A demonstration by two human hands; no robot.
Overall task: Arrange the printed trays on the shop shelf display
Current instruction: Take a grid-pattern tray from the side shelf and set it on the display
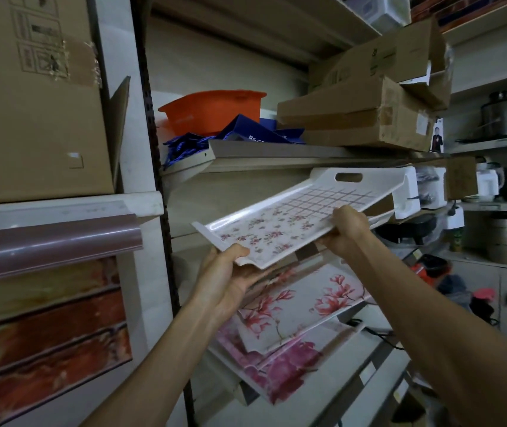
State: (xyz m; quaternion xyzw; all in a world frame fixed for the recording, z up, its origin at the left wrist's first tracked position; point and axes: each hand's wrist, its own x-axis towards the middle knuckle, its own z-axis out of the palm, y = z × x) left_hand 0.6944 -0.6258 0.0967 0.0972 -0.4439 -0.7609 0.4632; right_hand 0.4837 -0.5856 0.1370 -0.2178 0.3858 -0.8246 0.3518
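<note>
Holding the small-flower tray (pixel 295 217) up in front of the shelf bay, with both hands clamped on its near long edge. Best done slowly from here: keep the tray tilted as now, far handle end raised toward the shelf (pixel 276 155) above, and guide that end in without knocking the shelf's underside or the white foam block (pixel 407 192) just beside its far corner. Worth checking the landing spot first, since two other printed trays already lie below: the magnolia tray (pixel 307 303) on top, leaning, and the pink-bloom tray (pixel 283 368) beneath it, overlapping. Probably wise to lower the near edge last, so the print faces outward and the stack below does not slide.

Left hand (pixel 230 272) cupped under the near left corner, fingers underneath, thumb pressed over the rim; closed firmly on the tray. Right hand (pixel 347 226) gripping the same edge further along, thumb and knuckles on top, remaining fingers hidden below; also closed on the tray. Both forearms reaching upward and forward, roughly parallel, wrists bent slightly back. Tray itself in mid-air, touching no shelf as far as can be judged, between the upper shelf and the leaning trays.
</note>
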